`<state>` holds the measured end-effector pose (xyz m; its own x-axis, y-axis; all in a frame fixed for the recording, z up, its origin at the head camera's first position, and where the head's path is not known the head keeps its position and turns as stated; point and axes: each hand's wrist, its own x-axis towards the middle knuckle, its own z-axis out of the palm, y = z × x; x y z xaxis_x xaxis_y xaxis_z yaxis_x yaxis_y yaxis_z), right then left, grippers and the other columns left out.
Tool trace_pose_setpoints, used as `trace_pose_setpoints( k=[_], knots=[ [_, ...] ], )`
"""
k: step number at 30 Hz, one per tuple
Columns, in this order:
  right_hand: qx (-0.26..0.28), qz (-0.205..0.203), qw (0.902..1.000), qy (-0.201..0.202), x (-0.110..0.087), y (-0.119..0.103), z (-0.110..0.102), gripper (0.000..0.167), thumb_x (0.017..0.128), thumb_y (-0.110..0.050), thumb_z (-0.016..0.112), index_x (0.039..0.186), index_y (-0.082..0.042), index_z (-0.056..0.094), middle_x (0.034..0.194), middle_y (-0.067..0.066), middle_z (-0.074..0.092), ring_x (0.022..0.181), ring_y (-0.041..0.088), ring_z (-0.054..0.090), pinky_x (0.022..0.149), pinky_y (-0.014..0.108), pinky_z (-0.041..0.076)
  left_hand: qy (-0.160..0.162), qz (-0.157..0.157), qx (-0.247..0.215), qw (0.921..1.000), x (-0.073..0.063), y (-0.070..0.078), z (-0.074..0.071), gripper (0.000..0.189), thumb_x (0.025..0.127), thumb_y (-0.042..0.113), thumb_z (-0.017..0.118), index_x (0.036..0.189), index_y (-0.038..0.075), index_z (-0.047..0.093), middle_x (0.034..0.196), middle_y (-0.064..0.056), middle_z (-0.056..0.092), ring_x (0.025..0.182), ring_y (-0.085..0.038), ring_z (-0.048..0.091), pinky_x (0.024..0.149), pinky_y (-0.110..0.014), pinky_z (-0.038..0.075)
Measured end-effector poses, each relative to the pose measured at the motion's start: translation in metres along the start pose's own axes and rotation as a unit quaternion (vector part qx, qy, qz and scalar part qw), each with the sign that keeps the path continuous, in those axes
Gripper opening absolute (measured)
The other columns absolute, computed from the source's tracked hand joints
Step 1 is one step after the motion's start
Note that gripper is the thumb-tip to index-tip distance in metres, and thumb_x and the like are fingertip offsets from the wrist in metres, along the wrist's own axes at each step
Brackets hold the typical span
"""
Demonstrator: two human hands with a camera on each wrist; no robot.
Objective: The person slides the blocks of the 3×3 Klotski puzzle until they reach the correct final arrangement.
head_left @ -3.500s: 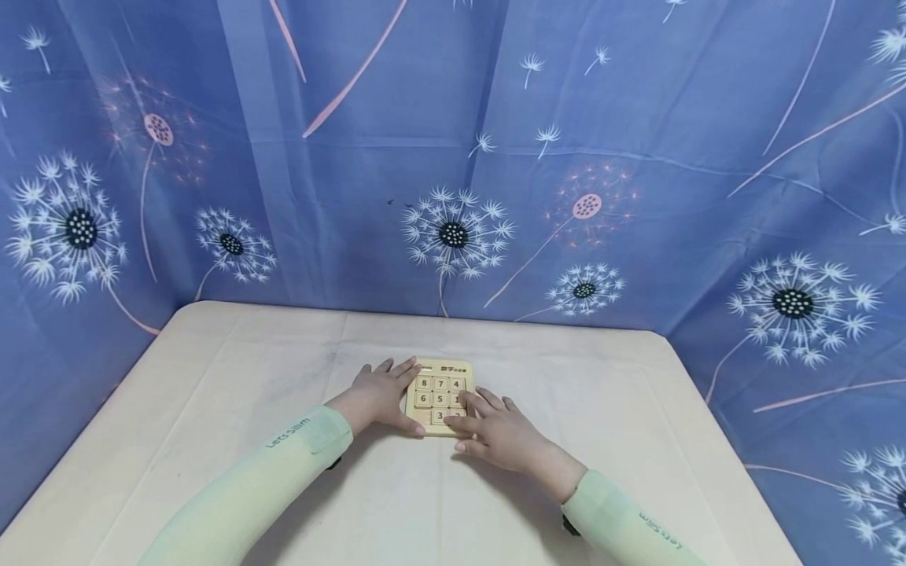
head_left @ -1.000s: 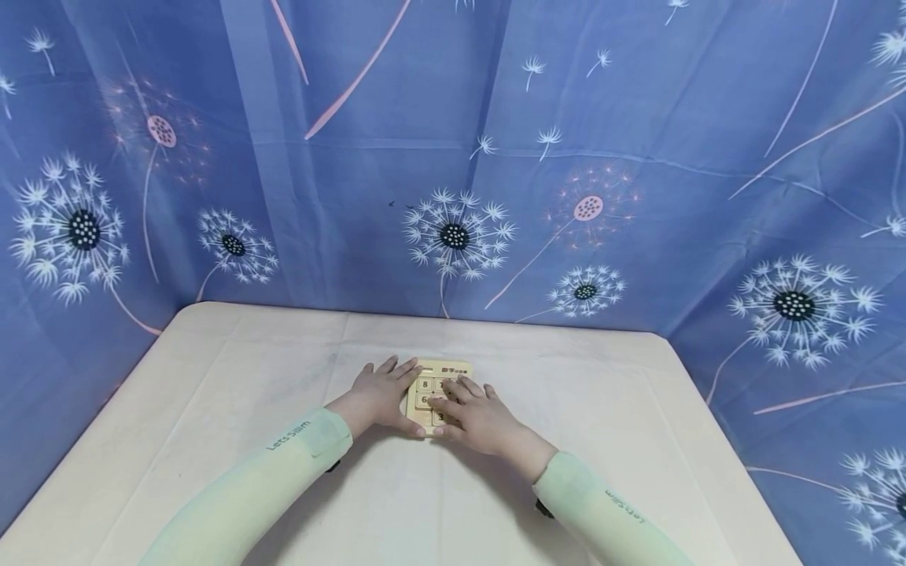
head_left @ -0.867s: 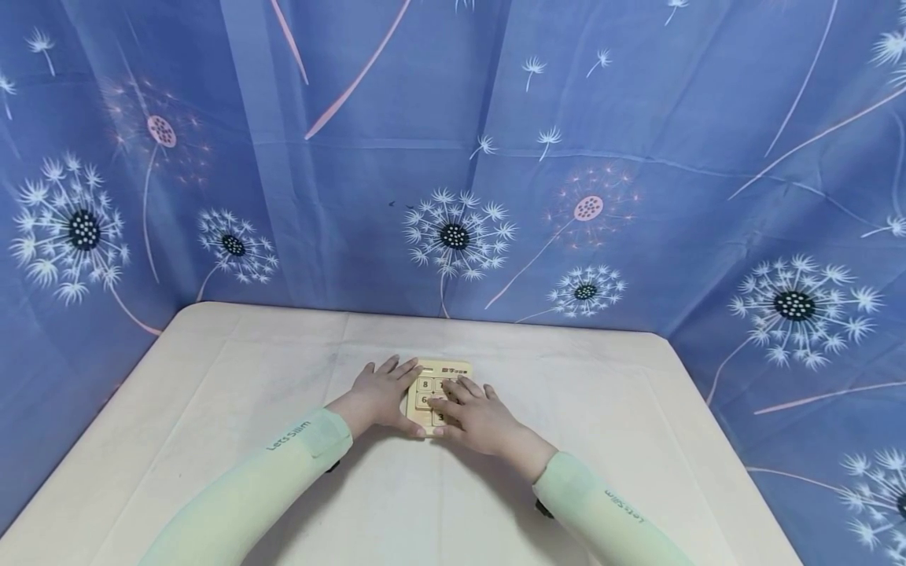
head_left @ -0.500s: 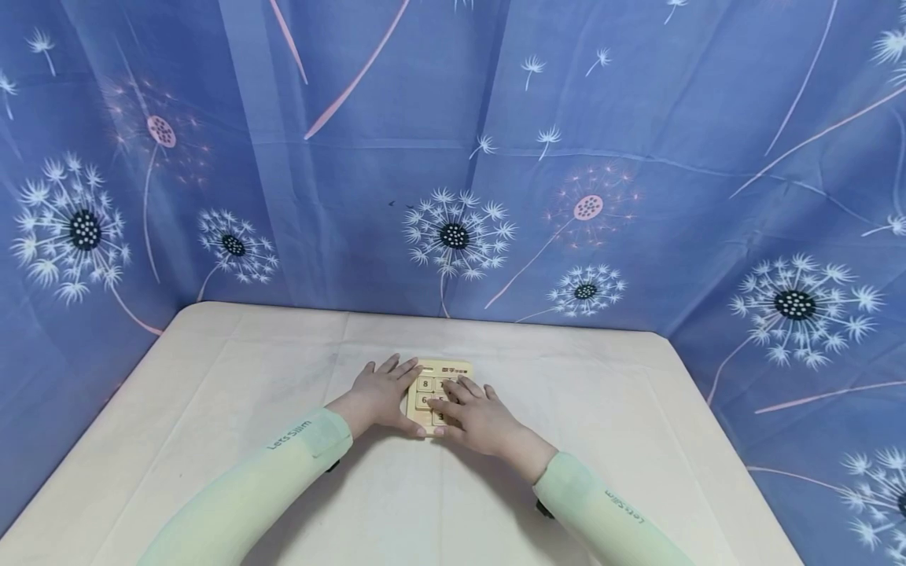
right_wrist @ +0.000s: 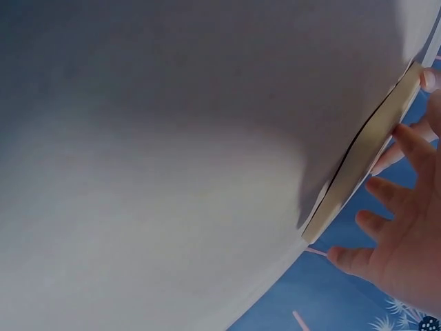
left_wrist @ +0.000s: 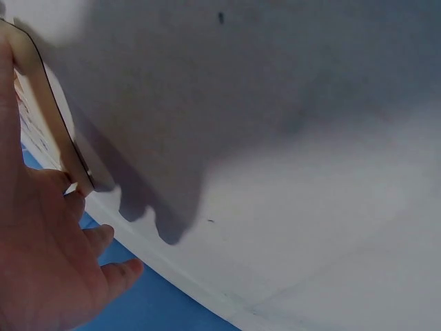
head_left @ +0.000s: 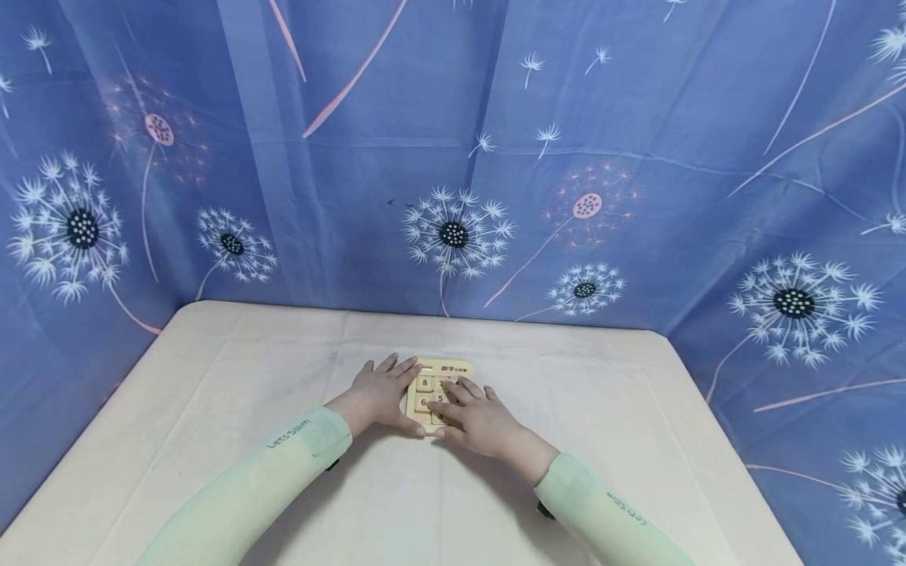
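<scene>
A pale yellow number slide puzzle [head_left: 423,419] lies flat on the table in the head view. My left hand [head_left: 380,395] holds its left side, thumb at the near corner and fingertips at the far one. My right hand [head_left: 487,420] reaches over the right part, index fingertip on the 6 tile [head_left: 422,402]; its other fingers hover over or touch tiles, and the thumb lies by the near edge. Tiles 8 [head_left: 425,383] and 5 [head_left: 440,398] show, while the right column is covered. Both wrist views show just the puzzle's side edge [right_wrist: 365,155].
A cream-covered table [head_left: 283,346] extends around the puzzle on all sides. Behind it and at both sides hangs a blue curtain [head_left: 340,220] with dandelion prints. Pale green sleeves [head_left: 241,479] cover both forearms.
My right hand has moved left across the tiles since the oldest frame, its index finger reaching the 6. Over the last half second the 6 tile has slid slightly nearer. My left hand stays put.
</scene>
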<state>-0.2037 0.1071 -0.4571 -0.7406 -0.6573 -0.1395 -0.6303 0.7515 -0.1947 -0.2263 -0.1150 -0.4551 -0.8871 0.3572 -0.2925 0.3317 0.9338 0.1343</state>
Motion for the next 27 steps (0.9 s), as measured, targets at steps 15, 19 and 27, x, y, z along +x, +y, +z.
trace_pose_setpoints(
  k=[15,19,27],
  knots=[
    [0.004,-0.008,0.9999,0.007,-0.0033,-0.0009,0.0019,0.054,0.101,-0.053,0.054,0.149,-0.029,0.055,0.166,0.014,0.038,0.155,0.043,0.03,0.117,0.075,0.033,-0.005,-0.004,-0.001,1.0,-0.0011,0.0017,-0.0022,0.118,0.073,0.077,0.074,0.163,0.017,0.027,0.174,0.0,0.021,0.161,-0.034,0.02,0.128,-0.063,0.023],
    [0.005,-0.012,0.9999,0.009,-0.0049,-0.0012,0.0026,0.052,0.101,-0.052,0.056,0.148,-0.029,0.056,0.165,0.015,0.039,0.155,0.044,0.031,0.116,0.075,0.034,-0.008,-0.004,-0.002,1.0,-0.0013,0.0022,-0.0027,0.118,0.074,0.077,0.074,0.164,0.017,0.027,0.174,0.0,0.021,0.161,-0.034,0.019,0.129,-0.063,0.023],
    [0.0,-0.017,0.9998,0.011,-0.0069,-0.0016,0.0015,0.052,0.1,-0.052,0.056,0.147,-0.028,0.057,0.164,0.014,0.041,0.154,0.043,0.033,0.115,0.075,0.036,-0.008,-0.004,0.001,1.0,-0.0015,0.0025,-0.0032,0.118,0.074,0.078,0.073,0.164,0.017,0.027,0.174,0.0,0.021,0.161,-0.034,0.02,0.128,-0.063,0.023]
  ],
)
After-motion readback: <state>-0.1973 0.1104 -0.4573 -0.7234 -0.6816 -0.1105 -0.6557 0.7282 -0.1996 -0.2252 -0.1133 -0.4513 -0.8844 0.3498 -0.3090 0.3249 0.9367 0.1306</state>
